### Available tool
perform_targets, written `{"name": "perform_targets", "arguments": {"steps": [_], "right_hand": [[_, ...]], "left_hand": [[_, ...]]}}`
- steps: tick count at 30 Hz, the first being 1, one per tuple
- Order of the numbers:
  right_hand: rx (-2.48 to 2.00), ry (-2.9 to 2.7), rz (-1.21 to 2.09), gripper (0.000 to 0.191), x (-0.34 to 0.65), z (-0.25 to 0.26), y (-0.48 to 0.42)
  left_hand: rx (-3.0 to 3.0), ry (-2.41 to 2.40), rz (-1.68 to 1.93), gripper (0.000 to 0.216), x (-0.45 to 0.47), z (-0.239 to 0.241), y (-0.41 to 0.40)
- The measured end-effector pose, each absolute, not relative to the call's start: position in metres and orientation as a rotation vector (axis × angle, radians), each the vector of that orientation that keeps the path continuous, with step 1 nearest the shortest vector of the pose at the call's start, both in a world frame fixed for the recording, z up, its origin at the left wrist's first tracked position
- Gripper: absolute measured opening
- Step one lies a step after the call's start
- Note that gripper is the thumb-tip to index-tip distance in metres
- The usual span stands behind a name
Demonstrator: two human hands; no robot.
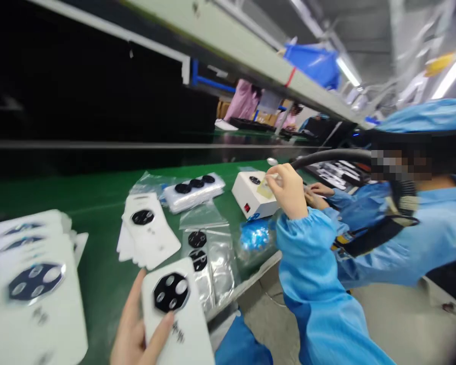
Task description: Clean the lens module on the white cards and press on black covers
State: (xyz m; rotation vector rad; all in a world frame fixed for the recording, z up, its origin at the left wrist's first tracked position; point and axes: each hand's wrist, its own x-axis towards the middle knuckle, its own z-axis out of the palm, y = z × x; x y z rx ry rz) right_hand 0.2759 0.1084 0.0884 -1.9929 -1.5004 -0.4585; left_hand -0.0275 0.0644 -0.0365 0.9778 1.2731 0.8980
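Two hands, two spots: left hand pinches a white panel at 7 o'clock in view, thumb on its face just below the black camera block, fingers round its 9 o'clock edge. Right hand is at the white box, about 1 o'clock from the panel, fingertips drawn together by the yellow pad; can't tell if anything's between them. I'd grip the panel by edges only, since the thumb could smudge the block. Light fingertips at the pad, or the box may slide. Keep clear of fanned panels at 11: scratch risk.
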Motion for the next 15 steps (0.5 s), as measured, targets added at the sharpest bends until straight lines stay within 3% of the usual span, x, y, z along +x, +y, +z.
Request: {"name": "perform_targets", "arguments": {"steps": [4, 7, 15], "right_hand": [[-1.551, -1.974, 0.004, 0.007, 0.187, 0.047, 0.076], [-1.228, -2.022, 0.24, 0.017, 0.146, 0.03, 0.051], [-1.253, -2.026, 0.154, 0.022, 0.13, 0.013, 0.041]], "left_hand": [[0.976, 1.095, 0.855, 0.087, -0.018, -0.019, 0.057], [0.974, 1.072, 0.956, 0.082, -0.013, -0.017, 0.052], [1.1, 1.102, 1.033, 0.073, -0.011, -0.016, 0.039]]}}
